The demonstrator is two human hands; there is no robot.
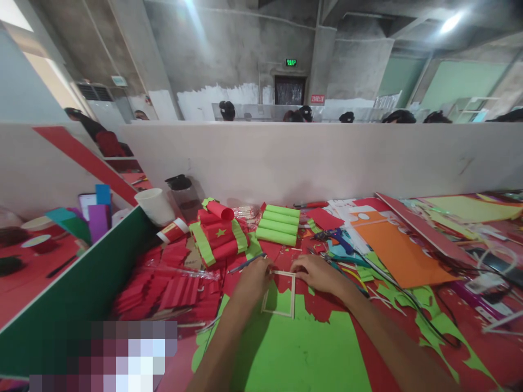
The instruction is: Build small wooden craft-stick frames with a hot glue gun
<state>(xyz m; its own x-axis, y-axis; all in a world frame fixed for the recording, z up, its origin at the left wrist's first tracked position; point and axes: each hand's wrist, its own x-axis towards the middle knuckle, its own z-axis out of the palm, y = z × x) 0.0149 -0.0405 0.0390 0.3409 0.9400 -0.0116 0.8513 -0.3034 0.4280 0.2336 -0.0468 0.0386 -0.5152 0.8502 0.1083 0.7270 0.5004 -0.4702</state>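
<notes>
A small four-sided frame of thin pale wooden sticks (293,296) lies over a cut sheet of bright green paper (310,348). At its top left corner is my left hand (254,279), with the fingertips pinched on the sticks and partly hidden by the hand. My right hand (321,275) has its fingers curled together at the frame's top right corner. A blue pencil-like stick (245,264) lies just beyond my left hand. Pliers with blue handles (341,239) rest beyond my right hand.
Red rolled-paper pieces with a yellow star (220,234) and a light-green roll bundle (278,224) stand ahead. Folded red paper strips (180,288) lie left, beside a dark green divider (93,272). Orange card (398,247), cables and green scraps cover the right. A white partition (318,158) closes the back.
</notes>
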